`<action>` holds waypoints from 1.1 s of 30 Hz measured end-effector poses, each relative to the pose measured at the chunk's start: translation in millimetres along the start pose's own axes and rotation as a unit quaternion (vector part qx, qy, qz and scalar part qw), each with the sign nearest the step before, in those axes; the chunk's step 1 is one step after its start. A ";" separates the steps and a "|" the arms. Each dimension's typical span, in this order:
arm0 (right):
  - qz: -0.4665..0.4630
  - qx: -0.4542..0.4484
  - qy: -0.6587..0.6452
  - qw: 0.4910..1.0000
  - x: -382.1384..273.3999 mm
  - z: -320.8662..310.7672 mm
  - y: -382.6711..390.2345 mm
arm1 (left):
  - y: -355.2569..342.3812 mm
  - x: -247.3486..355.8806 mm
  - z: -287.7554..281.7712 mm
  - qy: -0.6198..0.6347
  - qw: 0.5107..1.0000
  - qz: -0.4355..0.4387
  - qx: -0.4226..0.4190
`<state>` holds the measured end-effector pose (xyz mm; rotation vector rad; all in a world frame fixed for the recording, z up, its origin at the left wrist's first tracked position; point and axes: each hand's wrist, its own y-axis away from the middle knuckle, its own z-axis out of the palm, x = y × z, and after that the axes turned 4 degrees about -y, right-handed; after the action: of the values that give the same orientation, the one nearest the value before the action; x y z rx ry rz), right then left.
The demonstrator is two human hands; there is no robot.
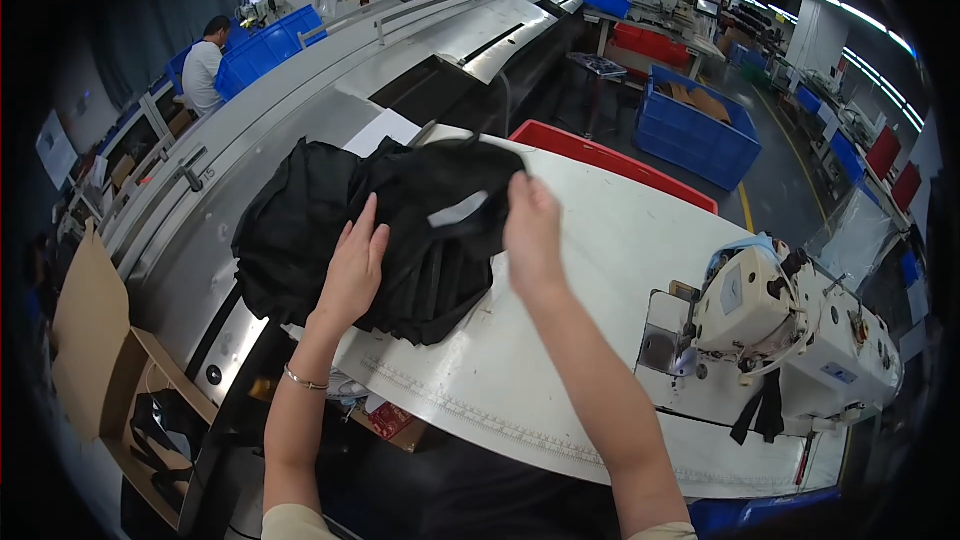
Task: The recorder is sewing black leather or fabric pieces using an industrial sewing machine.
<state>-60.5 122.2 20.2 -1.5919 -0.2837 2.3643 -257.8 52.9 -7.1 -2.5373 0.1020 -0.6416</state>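
Observation:
A bulky heap of black fabric (300, 210) lies at the left end of the white sewing table, partly over the metal ledge. My left hand (355, 265) lies on the heap with its fingers stretched out. At the heap's right side my right hand (533, 235), slightly blurred, is closed on the edge of a black fabric piece (430, 175). That piece carries a pale grey-white patch (459, 209). Pleated folds or straps show beneath it. Whether the fabric is one article or several I cannot tell.
A white sewing machine (770, 305) stands on the table's right, a black strip hanging by it. Behind the table are a red bin (610, 165) and a blue crate (695, 130). An open cardboard box (95, 340) sits at left. Farther back, a person (203, 70) sits near blue bins.

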 end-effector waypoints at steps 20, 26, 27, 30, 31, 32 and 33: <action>-0.234 -0.468 0.672 0.524 -67.6 -122.1 240.2 | 85.2 214.8 72.9 0.063 0.876 0.356 -0.319; -0.326 -0.398 0.638 0.573 -24.5 -103.2 251.9 | 94.4 226.9 95.9 -0.150 0.864 0.400 -0.264; -0.335 -0.462 0.565 0.596 -54.0 -110.2 243.5 | 86.5 217.2 85.6 -0.071 0.907 0.324 -0.259; -0.463 -0.515 0.368 0.621 -98.2 -161.0 227.9 | 66.8 196.8 29.8 0.156 0.966 0.110 -0.177; -0.506 -0.490 0.369 0.606 -101.4 -181.6 214.9 | 62.4 198.8 13.1 0.149 0.974 0.085 -0.150; -0.491 -0.466 0.401 0.617 -96.4 -191.6 203.2 | 58.0 205.0 -0.7 0.115 0.980 0.089 -0.136; -0.472 -0.443 0.471 0.599 -100.4 -196.6 185.7 | 53.8 212.3 -5.3 0.090 0.983 0.099 -0.127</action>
<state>135.6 -84.8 -23.9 -1.9665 -1.6591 0.3269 -69.5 -37.0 59.9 -2.6569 0.5244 -0.8214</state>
